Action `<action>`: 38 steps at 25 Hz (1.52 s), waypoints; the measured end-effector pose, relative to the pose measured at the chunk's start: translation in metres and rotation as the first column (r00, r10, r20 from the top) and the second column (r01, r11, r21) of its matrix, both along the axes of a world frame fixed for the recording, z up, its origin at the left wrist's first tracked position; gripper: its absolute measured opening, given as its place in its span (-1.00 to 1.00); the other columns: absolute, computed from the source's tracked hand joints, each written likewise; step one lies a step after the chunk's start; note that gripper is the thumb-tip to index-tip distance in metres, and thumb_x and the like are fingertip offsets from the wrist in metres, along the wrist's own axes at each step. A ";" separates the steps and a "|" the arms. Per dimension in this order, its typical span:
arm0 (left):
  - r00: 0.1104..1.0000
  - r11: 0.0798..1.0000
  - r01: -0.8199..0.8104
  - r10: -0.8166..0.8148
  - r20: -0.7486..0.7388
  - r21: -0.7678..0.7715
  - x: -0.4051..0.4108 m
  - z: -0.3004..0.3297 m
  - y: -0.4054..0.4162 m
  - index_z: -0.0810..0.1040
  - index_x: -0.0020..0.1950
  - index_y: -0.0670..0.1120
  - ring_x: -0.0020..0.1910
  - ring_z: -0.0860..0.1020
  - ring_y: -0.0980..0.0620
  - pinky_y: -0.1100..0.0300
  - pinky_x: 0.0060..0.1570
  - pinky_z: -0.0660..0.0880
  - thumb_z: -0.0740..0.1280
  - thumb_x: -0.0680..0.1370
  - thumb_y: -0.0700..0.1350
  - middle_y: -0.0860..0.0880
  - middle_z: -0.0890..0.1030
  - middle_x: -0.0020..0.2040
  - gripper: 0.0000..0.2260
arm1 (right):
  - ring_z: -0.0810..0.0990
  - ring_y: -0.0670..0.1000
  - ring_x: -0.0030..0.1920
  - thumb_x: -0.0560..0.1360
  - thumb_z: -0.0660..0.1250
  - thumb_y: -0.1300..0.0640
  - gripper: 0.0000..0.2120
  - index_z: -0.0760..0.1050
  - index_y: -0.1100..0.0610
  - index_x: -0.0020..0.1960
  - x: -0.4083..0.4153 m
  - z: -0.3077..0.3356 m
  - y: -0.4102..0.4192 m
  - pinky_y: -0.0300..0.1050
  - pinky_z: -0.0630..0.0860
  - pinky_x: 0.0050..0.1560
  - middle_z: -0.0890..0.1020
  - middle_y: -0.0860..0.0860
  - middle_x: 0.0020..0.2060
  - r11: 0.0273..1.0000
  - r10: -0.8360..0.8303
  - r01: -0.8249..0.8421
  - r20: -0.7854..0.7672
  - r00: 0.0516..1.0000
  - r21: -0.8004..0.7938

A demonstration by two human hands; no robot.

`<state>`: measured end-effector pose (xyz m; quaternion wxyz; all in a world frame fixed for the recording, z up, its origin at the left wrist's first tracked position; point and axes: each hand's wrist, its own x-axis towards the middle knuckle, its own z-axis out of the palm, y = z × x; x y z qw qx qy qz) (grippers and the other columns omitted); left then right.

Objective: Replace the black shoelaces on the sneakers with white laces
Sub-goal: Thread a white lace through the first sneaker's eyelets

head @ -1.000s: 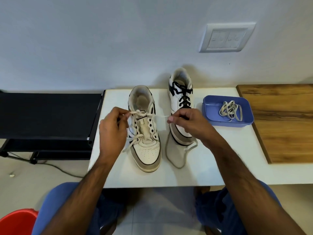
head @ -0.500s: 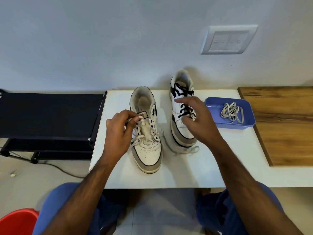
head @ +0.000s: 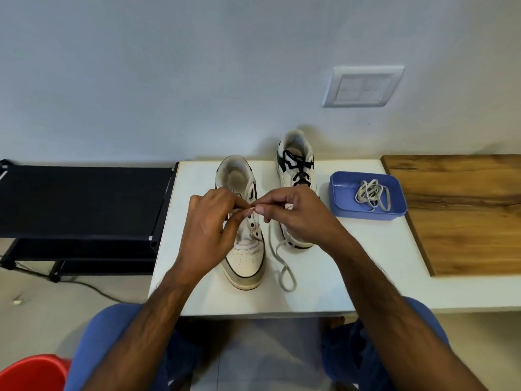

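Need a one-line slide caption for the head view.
Both hands pinch a white lace over the left sneaker; right sneaker keeps black laces.

Soft, even light fills my view — bright enough, no glare on the white table (head: 366,277). My hands drop only faint shadows, and the sneakers cast dim ones up the wall (head: 169,66) behind. The wide lens bows the table edge and stretches my forearms — detail is slightly soft throughout.

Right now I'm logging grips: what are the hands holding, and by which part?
Both the left hand and right hand pinch the white lace near its tip, above the near sneaker.
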<state>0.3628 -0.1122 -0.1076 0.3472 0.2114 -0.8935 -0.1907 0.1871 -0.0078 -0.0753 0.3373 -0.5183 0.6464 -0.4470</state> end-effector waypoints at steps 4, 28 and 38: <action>0.994 0.989 -0.007 0.023 -0.104 0.147 0.004 0.014 0.017 0.52 -0.09 0.00 -0.16 0.50 0.16 0.01 -0.10 0.38 0.30 0.61 0.01 0.17 0.56 -0.15 -0.87 | 0.62 -0.16 -0.13 0.50 0.49 0.19 -0.86 0.68 -0.06 -0.10 -0.006 0.015 0.021 -0.24 0.49 -0.04 0.69 -0.12 -0.20 0.995 -0.081 0.091 -0.176 0.981 0.050; 0.806 0.732 -0.127 0.470 -0.361 0.669 0.025 0.126 0.018 0.53 0.01 -0.05 -0.19 0.52 0.06 -0.13 -0.03 0.54 0.29 0.66 -0.10 -0.01 0.59 -0.11 -0.93 | 0.64 0.01 -0.19 0.67 0.26 0.17 -0.78 0.68 0.19 0.11 -0.068 0.019 0.073 -0.19 0.51 -0.07 0.73 0.08 -0.25 0.943 -0.052 0.088 -0.119 0.992 0.320; 0.796 0.672 0.039 0.426 -0.429 0.739 0.026 0.122 0.018 0.38 0.12 -0.10 -0.15 0.67 -0.03 0.03 -0.08 0.46 0.15 0.73 -0.09 0.04 0.71 0.14 -0.90 | 0.72 -0.01 -0.16 0.54 0.45 0.23 -0.90 0.67 0.25 0.02 -0.061 0.001 0.071 -0.25 0.55 -0.13 0.75 0.13 -0.17 0.849 0.059 0.038 -0.165 0.985 0.528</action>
